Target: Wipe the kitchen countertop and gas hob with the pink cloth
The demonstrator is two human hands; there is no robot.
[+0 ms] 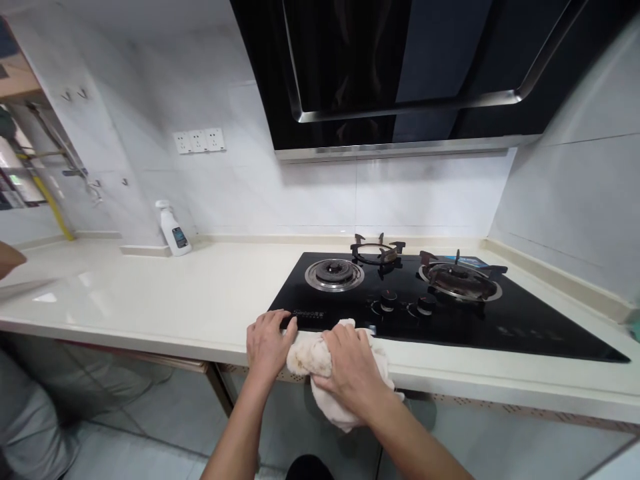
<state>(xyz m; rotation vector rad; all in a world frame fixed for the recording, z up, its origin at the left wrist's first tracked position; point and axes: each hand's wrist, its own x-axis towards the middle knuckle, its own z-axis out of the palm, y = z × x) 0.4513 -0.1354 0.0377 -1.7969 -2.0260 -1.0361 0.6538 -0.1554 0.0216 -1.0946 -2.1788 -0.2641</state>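
My right hand [353, 365] is closed around a bunched white cloth [310, 357] with brownish stains, at the front edge of the counter. Part of the cloth hangs down over that edge. My left hand [269, 339] rests on the counter's front edge, fingers stretched out, close to the front left corner of the black gas stove [345, 317]. On the stove, the left burner [335, 274] is bare, and its loose pan support [376, 252] sits behind it. The right burner [460, 281] has its support on. Two knobs [388, 301] lie between the burners.
A white spray bottle [175, 230] stands against the wall on the counter [150, 293]. Above the stove juts a black range hood [400, 80]. Another person's arm [9, 259] and grey-clothed leg [30, 407] show at the left edge. Wall sockets [199, 141] are behind.
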